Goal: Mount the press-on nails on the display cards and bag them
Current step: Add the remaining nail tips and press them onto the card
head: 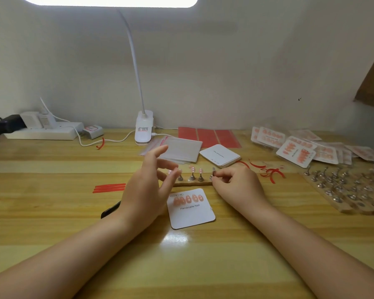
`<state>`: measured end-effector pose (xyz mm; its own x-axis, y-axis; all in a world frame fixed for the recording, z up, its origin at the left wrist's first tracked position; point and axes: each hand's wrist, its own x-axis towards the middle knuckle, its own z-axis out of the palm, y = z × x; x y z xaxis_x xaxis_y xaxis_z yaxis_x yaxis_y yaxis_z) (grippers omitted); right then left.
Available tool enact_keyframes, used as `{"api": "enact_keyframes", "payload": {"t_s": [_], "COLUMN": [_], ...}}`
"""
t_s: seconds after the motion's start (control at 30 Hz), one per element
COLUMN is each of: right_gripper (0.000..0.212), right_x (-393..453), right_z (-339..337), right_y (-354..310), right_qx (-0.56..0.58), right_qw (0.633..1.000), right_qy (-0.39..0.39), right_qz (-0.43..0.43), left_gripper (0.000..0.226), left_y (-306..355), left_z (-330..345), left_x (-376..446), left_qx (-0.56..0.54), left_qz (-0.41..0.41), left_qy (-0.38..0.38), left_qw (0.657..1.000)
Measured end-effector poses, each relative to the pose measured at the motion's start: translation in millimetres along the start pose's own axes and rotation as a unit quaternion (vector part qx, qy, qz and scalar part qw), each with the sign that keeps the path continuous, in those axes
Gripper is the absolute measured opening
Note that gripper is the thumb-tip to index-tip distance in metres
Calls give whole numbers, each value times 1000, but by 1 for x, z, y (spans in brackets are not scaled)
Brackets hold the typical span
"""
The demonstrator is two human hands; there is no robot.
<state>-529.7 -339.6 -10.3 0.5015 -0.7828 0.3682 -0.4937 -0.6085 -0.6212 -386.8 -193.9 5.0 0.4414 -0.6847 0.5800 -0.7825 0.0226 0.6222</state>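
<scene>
A white display card [192,214] printed "Handmade Nail" lies before me with a row of several pink nails [188,199] along its top edge. Behind it a wooden strip [192,184] carries small metal stands [192,176], some topped with pink nails. My left hand [151,186] hovers by the strip's left end, fingers spread; a pale nail seems to sit at its fingertips, though I cannot tell for sure. My right hand [233,182] pinches the rightmost metal stand [213,173] on the strip.
Clear bags [179,149] and a stack of blank cards [220,155] lie behind the strip, red adhesive sheets [209,137] farther back. Bagged finished cards [300,147] and a board of metal stands [345,186] sit right. Red strips [109,188], lamp clamp [144,128] and power strip [43,130] are left.
</scene>
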Motion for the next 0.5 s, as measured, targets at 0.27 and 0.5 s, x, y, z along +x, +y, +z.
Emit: {"api": "enact_keyframes", "payload": {"t_s": [0.27,0.5], "right_gripper": [27,36], "right_x": [-2,-4], "right_z": [-10,-8], "right_y": [1,-3], "right_qx": [-147,-161], "right_qw": [984,983], "right_qy": [-20,36], "right_qz": [-96,-77], "left_gripper": [64,66], "left_y": [-9,-16], "left_z": [1,6], "left_x": [2,4], "left_qx": [73,95], "left_qz": [-33,-27], "left_qy": [24,-3], "left_qw": [996,995]}}
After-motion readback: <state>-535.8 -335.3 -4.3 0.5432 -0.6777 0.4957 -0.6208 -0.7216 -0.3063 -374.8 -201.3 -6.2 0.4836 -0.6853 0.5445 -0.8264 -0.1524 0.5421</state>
